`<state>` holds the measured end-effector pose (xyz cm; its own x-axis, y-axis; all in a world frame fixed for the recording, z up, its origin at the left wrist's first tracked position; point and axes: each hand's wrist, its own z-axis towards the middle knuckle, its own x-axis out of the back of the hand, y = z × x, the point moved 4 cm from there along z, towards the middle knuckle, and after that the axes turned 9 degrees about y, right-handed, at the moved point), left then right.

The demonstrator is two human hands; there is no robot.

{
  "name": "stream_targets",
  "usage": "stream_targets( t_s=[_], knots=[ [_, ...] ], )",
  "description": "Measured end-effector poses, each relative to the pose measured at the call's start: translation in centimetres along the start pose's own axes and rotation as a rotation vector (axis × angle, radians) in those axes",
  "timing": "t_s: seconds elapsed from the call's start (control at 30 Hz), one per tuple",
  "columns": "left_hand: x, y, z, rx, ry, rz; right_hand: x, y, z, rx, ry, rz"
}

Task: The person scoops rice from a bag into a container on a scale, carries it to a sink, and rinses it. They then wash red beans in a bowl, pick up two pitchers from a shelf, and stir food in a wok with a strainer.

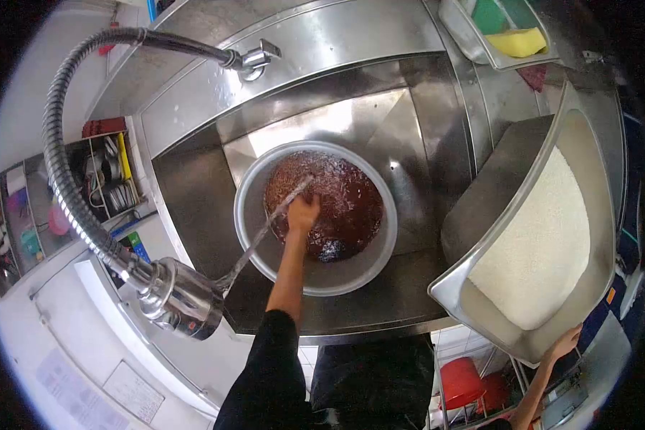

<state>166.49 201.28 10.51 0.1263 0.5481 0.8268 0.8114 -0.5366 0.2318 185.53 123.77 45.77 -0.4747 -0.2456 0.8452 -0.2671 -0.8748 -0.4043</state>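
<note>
My left hand (304, 213) reaches into a round metal pot (245, 208) standing in the sink. Its fingers dip among reddish-brown grains (355, 204) covered with water, so their grip is hidden. A stream of water from the spray tap head (183, 297) runs into the pot beside this hand. At the lower right, my right hand (566, 342) grips the near rim of a large metal container (473, 304), which holds a heap of white grains (541, 244). This container is tilted at the sink's right side.
The steel sink (423, 158) surrounds the pot. A flexible metal hose (57, 143) arches over the left side from the tap valve (254, 61). A tray with a yellow sponge (517, 43) sits at the upper right. Red tubs (460, 382) stand below, and a utensil rack (107, 172) is at left.
</note>
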Motion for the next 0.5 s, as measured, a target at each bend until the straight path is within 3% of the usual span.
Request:
stream_targets(
  t_s=[0.03,0.07,0.13,0.23,0.27,0.33,0.43,0.47,0.5],
  knots=[
    [2.8,3.1,-4.0,-0.005,0.298,-0.031,-0.1,0.4,-0.3,-0.213,0.027,-0.071],
    [2.2,3.4,-6.1,-0.006,0.292,-0.026,-0.2,0.3,-0.3,-0.217,0.025,-0.077],
    [0.5,3.8,-9.4,-0.327,0.271,0.426,0.0,0.3,-0.4,-0.223,0.041,-0.054],
    [-15.0,-9.7,-0.2,-0.075,-0.431,0.611,0.1,1.5,0.3,-0.202,0.018,-0.104],
    [-14.8,-9.1,-0.5,-0.078,-0.43,0.602,0.4,2.2,0.5,-0.195,0.024,-0.103],
    [-11.1,-5.0,0.9,0.027,-0.24,0.235,0.1,3.1,0.9,-0.074,0.063,-0.212],
    [-3.9,-1.7,-1.3,0.21,0.002,-0.284,-0.1,2.1,0.6,-0.152,0.04,-0.186],
    [-2.7,0.2,-3.5,0.216,-0.005,-0.275,-0.2,0.5,0.0,-0.155,0.031,-0.194],
    [-1.1,3.3,-6.5,0.047,0.231,-0.073,-0.3,-1.5,-0.7,-0.226,0.044,-0.141]
  ],
)
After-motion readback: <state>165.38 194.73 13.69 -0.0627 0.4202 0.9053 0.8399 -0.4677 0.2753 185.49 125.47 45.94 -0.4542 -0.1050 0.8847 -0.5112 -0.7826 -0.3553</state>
